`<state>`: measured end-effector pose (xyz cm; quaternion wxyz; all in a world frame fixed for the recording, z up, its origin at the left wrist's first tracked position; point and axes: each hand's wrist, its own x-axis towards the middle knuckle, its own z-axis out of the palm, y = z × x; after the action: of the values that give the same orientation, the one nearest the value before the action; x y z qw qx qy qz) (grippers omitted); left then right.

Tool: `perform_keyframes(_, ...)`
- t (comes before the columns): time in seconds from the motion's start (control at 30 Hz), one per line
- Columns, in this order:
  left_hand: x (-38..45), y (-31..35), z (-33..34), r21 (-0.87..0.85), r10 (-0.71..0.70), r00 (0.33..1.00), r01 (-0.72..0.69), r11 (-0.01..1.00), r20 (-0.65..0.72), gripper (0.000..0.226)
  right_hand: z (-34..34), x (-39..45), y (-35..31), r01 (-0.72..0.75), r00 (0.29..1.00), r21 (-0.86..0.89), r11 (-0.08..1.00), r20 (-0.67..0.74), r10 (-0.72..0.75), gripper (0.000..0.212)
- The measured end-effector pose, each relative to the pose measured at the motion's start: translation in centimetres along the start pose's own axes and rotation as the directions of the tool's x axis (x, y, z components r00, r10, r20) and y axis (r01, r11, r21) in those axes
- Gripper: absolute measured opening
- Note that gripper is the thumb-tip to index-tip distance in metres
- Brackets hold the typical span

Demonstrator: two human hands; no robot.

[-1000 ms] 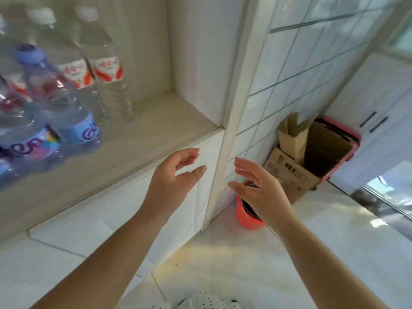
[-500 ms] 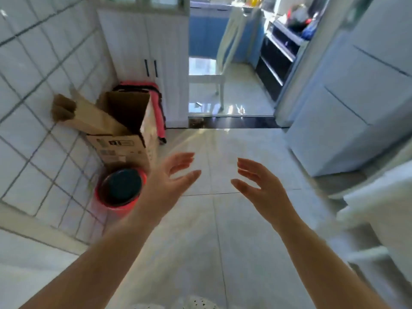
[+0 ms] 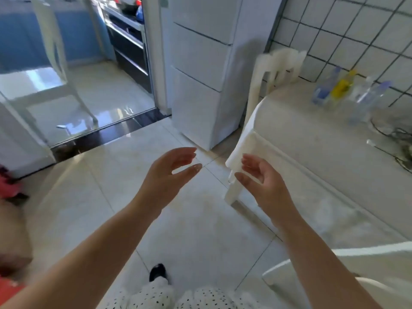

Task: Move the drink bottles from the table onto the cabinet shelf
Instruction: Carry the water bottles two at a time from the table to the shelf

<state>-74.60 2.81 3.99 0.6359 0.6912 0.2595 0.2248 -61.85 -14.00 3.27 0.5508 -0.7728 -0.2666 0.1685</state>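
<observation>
Roughly: blurred drink bottles (image 3: pixel 347 97) stand on the table (image 3: pixel 307 139) by the tiled wall, far right. Left hand (image 3: pixel 166 175) and right hand (image 3: pixel 260 177) spread, empty, mid-air. Return leg; next, reach and grip a bottle.

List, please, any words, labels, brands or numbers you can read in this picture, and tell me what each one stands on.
No text can be read anywhere in this picture.
Drink bottles on the table: blue and yellow label patches show, but motion blur makes any print unreadable.
White cabinet, wall tiles and chair: no lettering shows.
Left hand and right hand: both empty, nothing printed.
</observation>
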Motion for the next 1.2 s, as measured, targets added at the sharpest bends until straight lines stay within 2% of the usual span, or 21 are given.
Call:
perform_keyframes(0.27, 15.7, 1.0, 10.4, 0.007, 0.028, 0.958, -0.031, 0.999, 0.286, 0.026, -8.7, 9.8, 4.2, -0.092, 0.954, 0.035, 0.995, -0.282, 0.098, 0.045)
perform_keyframes(0.33, 20.1, 1.7, 13.0, -0.023, 0.034, 0.937, -0.027, 0.999, 0.349, 0.025, -10.6, 12.7, 4.7, -0.100, 0.929, 0.036, 0.994, -0.356, 0.106, 0.052)
perform_keyframes(0.47, 28.1, 3.0, 18.3, -0.039, 0.050, 0.878, -0.036, 0.999, 0.477, 0.026, -14.7, 17.9, 5.4, -0.130, 0.861, 0.023, 0.991, -0.494, 0.125, 0.046)
perform_keyframes(0.6, 34.4, 3.9, 23.4, -0.017, 0.075, 0.824, -0.079, 0.997, 0.561, 0.028, -18.3, 22.2, 6.6, -0.158, 0.814, 0.036, 0.987, -0.562, 0.151, 0.048)
perform_keyframes(0.77, 40.4, 4.4, 30.3, 0.015, 0.074, 0.786, -0.106, 0.994, 0.614, 0.028, -23.7, 27.4, 9.5, -0.168, 0.766, 0.041, 0.985, -0.623, 0.156, 0.036)
perform_keyframes(0.9, 45.9, 4.6, 36.8, 0.017, 0.082, 0.777, -0.118, 0.993, 0.624, 0.028, -29.2, 32.1, 12.3, -0.190, 0.750, 0.032, 0.981, -0.640, 0.166, 0.041)
perform_keyframes(1.03, 50.5, 4.9, 43.7, 0.026, 0.072, 0.797, -0.109, 0.994, 0.599, 0.028, -35.4, 36.5, 15.2, -0.203, 0.723, 0.032, 0.979, -0.670, 0.172, 0.040)
perform_keyframes(1.2, 55.6, 5.0, 51.4, 0.069, 0.055, 0.833, -0.111, 0.991, 0.551, 0.043, -42.6, 41.4, 18.2, -0.204, 0.677, 0.058, 0.977, -0.713, 0.184, 0.042)
